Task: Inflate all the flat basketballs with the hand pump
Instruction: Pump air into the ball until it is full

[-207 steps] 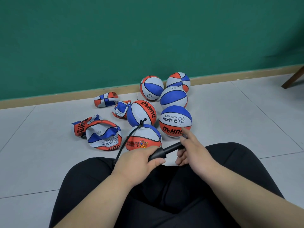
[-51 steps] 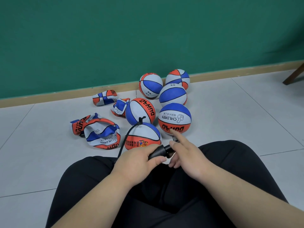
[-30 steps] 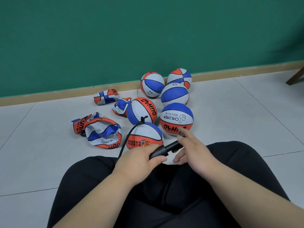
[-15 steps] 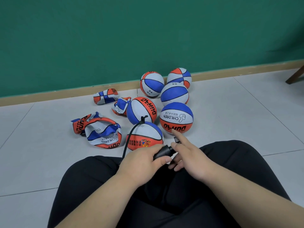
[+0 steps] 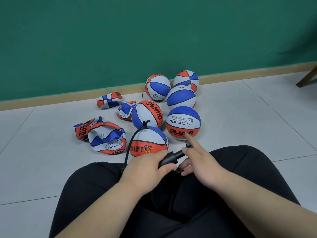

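My left hand (image 5: 147, 167) grips the barrel of the black hand pump (image 5: 169, 160) above my lap. My right hand (image 5: 197, 162) holds the pump's handle end, with its index finger stretched out toward the balls. A black hose (image 5: 133, 140) runs from the pump up to the top of the nearest basketball (image 5: 148, 141), which looks round. Several more round red, white and blue basketballs (image 5: 183, 122) lie behind it. A flat basketball (image 5: 107, 140) lies crumpled to the left, with two more flat ones (image 5: 109, 100) nearer the wall.
I sit on a grey tiled floor (image 5: 248, 121) with my black-trousered legs (image 5: 240, 169) spread. A green wall (image 5: 154, 31) with a wooden skirting board runs behind the balls. A wooden furniture leg (image 5: 307, 79) shows at the far right.
My right hand has slid the pump handle out and in along the barrel; it is now a little further out than half a second ago. The left hand and the balls have stayed in place.
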